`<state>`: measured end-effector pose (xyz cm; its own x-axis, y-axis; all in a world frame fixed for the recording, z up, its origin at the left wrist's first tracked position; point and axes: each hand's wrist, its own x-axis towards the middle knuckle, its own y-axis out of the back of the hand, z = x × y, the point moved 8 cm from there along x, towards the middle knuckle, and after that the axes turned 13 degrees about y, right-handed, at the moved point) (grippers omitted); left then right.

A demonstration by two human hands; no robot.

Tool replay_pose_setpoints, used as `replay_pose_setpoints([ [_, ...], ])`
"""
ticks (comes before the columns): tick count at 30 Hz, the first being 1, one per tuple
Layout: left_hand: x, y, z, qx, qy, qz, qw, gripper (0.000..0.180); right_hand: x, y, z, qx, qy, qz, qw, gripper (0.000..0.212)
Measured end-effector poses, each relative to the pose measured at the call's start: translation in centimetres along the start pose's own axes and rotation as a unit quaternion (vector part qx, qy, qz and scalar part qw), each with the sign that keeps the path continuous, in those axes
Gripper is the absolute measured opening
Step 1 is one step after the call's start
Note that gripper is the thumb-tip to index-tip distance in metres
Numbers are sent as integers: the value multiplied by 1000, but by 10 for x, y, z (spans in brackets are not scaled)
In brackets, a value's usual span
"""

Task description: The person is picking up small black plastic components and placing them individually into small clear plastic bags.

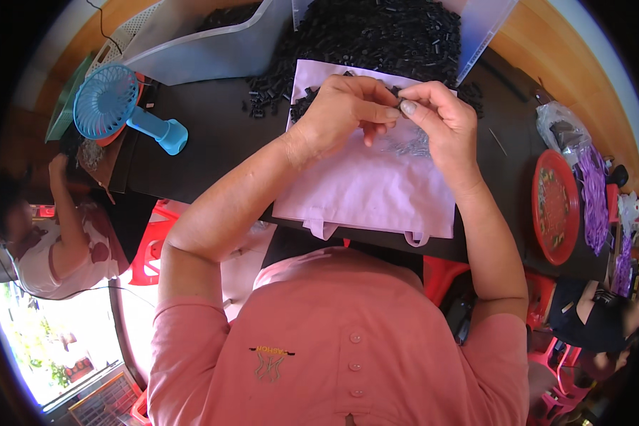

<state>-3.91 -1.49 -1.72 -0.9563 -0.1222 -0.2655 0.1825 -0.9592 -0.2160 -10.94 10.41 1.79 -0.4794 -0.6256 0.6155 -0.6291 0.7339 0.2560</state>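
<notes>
Both left hand (330, 110) and right hand (446, 121) pinch small dark piece (399, 99) above pink tote bag (366, 188); from hands: black tube pile (380, 35) 12 o'clock, blue fan (108, 103) 9 o'clock.

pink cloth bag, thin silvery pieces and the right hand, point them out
Pink cloth bag (366, 190), head view: bare lower middle of the cloth.
Thin silvery pieces (413, 147), head view: visible middle of the loose heap.
Right hand (447, 123), head view: middle of the hand.

My dark tabletop (220, 131) carries a pink bag (369, 192), black pieces (376, 39), a clear bin (209, 51), a blue fan (117, 103), a red tray (555, 207)
</notes>
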Motion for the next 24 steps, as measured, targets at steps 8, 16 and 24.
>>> replay_pose_setpoints([
  [8, 0, 1, -6, -31, 37, -1, 999, 13, -3, -2, -3, -12, 12, 24, 1000, 7],
  [16, 1, 3, -3, -11, -23, 35, 999, 11, -5, -6, 4, -13, -2, 18, 1000, 8],
  [24, 0, 7, -4, -25, 0, 39, 999, 11, -7, -10, 4, 38, -11, 14, 999, 16],
])
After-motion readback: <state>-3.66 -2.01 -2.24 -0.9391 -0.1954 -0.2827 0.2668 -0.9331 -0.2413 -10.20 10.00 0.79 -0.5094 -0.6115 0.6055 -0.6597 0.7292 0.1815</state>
